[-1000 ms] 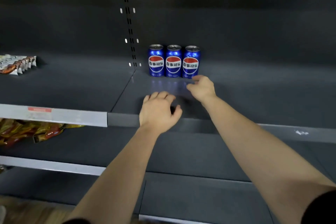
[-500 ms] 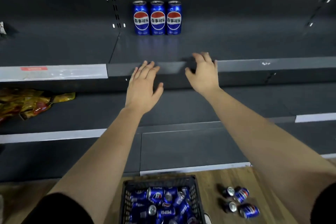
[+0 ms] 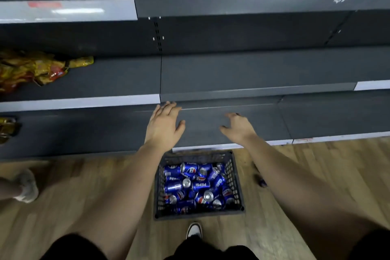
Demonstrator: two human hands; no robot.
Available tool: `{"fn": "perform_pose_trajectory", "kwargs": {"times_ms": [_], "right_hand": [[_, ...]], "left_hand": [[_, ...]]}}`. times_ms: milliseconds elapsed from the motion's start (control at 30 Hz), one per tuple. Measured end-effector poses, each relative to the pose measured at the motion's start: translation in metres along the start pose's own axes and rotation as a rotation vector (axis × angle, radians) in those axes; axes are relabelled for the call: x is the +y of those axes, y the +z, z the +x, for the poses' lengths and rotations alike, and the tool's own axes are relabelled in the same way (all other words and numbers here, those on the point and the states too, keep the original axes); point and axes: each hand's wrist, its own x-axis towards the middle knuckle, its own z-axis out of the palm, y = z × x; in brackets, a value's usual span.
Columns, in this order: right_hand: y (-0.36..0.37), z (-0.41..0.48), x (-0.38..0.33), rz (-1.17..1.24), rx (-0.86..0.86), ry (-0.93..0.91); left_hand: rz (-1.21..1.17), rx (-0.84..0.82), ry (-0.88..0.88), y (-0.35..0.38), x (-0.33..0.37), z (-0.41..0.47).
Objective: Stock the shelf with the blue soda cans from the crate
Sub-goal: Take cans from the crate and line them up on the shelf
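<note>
Plainly, PEPSI-lettered cans (image 3: 200, 185) in crate (image 3: 233, 177).

crate (image 3: 233, 177) on floor (image 3: 88, 192) before shelves (image 3: 242, 91), cans (image 3: 195, 186) piled in it. Shoe (image 3: 194, 230) just behind crate. Snack bags (image 3: 35, 67) on middle shelf, far left.

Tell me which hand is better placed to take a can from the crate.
Right, narrowly. Both are empty and equally near the crate, but the right hand is loosely curved; the left hand is flat.

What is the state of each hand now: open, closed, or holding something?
Left hand: open, holding nothing.
Right hand: open, fingers loosely bent, holding nothing.
</note>
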Motion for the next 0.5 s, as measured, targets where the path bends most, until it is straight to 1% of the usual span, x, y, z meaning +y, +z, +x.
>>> {"fn": "perform_pose_trajectory", "kwargs": {"times_ms": [233,400,500], "right_hand": [[0.075,-0.036,0.056,-0.006,-0.171,0.088],[0.129,-0.050,0.098,-0.024,-0.254,0.104],[0.159,-0.053,0.116,-0.072,-0.323,0.076]], "left_hand": [[0.073,-0.217,-0.108,0.067,-0.014,-0.071],[0.075,-0.292,-0.151,0.129,-0.016,-0.105],[0.078,-0.350,-0.166,0.165,-0.017,-0.123]]}}
